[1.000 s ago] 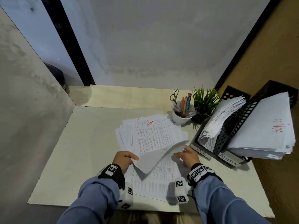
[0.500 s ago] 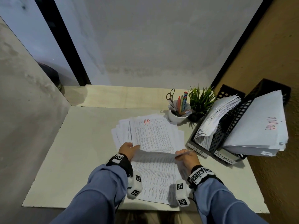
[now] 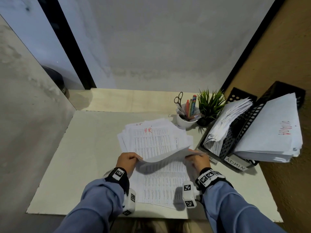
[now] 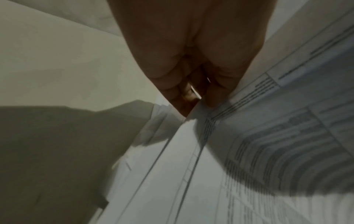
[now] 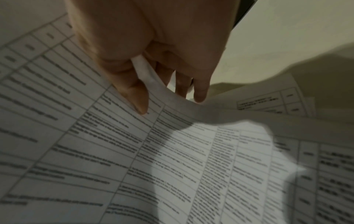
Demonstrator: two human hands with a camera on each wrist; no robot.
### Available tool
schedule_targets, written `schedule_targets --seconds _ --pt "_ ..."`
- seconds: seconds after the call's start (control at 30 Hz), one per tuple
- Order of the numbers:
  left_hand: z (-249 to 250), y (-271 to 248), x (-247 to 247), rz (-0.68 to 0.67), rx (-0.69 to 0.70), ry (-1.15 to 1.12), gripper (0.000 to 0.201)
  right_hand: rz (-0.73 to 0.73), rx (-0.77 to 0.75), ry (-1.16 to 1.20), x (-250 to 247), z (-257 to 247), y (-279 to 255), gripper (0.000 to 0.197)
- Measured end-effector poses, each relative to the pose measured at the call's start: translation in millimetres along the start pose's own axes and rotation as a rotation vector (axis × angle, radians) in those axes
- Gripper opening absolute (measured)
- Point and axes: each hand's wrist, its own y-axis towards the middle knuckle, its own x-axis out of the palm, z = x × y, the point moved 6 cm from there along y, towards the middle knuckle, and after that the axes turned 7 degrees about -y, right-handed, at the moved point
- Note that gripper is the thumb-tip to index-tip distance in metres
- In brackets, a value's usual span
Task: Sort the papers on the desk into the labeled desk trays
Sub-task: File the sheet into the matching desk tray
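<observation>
A loose pile of printed papers (image 3: 156, 175) lies mid-desk. Its top sheet (image 3: 152, 142), marked "HR" in red, has its near edge lifted and curled back. My left hand (image 3: 128, 159) pinches that edge at the left, and my right hand (image 3: 196, 158) pinches it at the right. In the right wrist view the thumb (image 5: 134, 92) presses on the sheet (image 5: 153, 136) with fingers under it. The left wrist view shows my left hand (image 4: 193, 94) curled at the sheet's (image 4: 268, 113) edge. Black trays stand at the right: one labelled ADMIN (image 3: 235, 164), one (image 3: 230, 140) beside it holding fanned papers.
A white cup (image 3: 186, 121) with scissors and pens and a small green plant (image 3: 210, 106) stand behind the pile, next to the trays. Walls close in on the left, back and right. Bare desk surface (image 3: 84, 157) lies left of the papers.
The lifted near edge of the top sheet has risen again, higher on the right side. Both hands keep hold of it and have shifted little.
</observation>
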Motion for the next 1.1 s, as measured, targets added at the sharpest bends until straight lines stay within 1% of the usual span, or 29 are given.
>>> schedule_targets --seconds 0.1,0.17,0.27,0.33,0.4,0.47,0.57,0.6,0.67,0.73,0.83,0.9,0.93,0.97,1.0,1.03,1.07,1.1 --pt "5.8 -7.6 4.2 0.011 -0.009 0.066 0.049 -0.042 -0.006 -0.043 4.3 -3.4 -3.2 0.021" --pt "12.0 -10.7 4.4 0.051 -0.015 0.141 0.052 -0.042 -0.025 0.042 8.7 -7.7 -12.0 0.024" --pt "21.6 -13.2 -0.2 0.154 0.038 0.288 0.041 -0.085 -0.04 0.278 15.4 -12.8 -25.9 0.04" --pt "21.0 -12.0 -6.9 0.256 0.011 0.272 0.034 -0.104 -0.036 0.306 19.9 -7.4 -22.9 0.036" --pt "19.0 -9.5 -13.3 0.324 -0.053 0.269 0.025 -0.08 -0.011 0.247 20.9 1.5 -17.3 0.031" --pt "19.0 -9.1 -15.1 0.333 -0.11 0.26 0.027 -0.054 -0.019 0.213 20.5 11.0 -11.4 0.036" --pt "22.4 -12.6 -16.0 0.363 -0.132 0.206 0.027 -0.06 -0.08 0.273 26.0 19.9 -4.1 0.059" --pt "23.0 -13.8 -15.1 0.356 -0.137 0.197 0.029 -0.055 -0.077 0.319 26.5 24.4 -0.5 0.062" --pt "19.9 -11.8 -10.8 0.326 -0.181 0.192 0.037 -0.069 -0.016 0.387 28.4 29.9 -0.4 0.053" --pt "14.7 -8.8 -6.6 0.305 -0.246 0.179 0.037 -0.093 -0.005 0.393 28.1 28.9 -2.2 0.045" --pt "7.9 -5.8 -5.7 0.371 -0.292 0.037 0.017 -0.056 -0.043 0.318 22.7 26.3 -2.4 0.039" --pt "3.1 -4.5 -6.6 0.416 -0.329 -0.053 0.018 -0.055 -0.051 0.254 20.7 26.2 -1.6 0.038" --pt "4.1 -5.2 -5.2 0.413 -0.329 -0.002 0.016 -0.051 -0.05 0.235 19.7 27.1 -1.0 0.037" --pt "6.0 -6.9 -4.9 0.407 -0.326 0.047 0.02 -0.054 -0.045 0.281 19.3 27.4 -2.6 0.037" --pt "10.0 -10.1 -5.1 0.401 -0.344 0.159 0.026 -0.055 -0.025 0.36 19.6 28.9 -4.4 0.037" --pt "10.5 -11.1 -6.3 0.412 -0.345 0.134 0.028 -0.051 -0.018 0.417 19.7 30.2 -4.8 0.037" --pt "9.1 -6.4 -5.4 0.387 -0.331 0.139 0.028 -0.057 -0.019 0.448 20.8 31.9 -3.9 0.038" --pt "11.8 -11.6 -2.7 0.375 -0.342 0.064 0.027 -0.063 -0.03 0.461 22.8 32.9 -3.0 0.039"
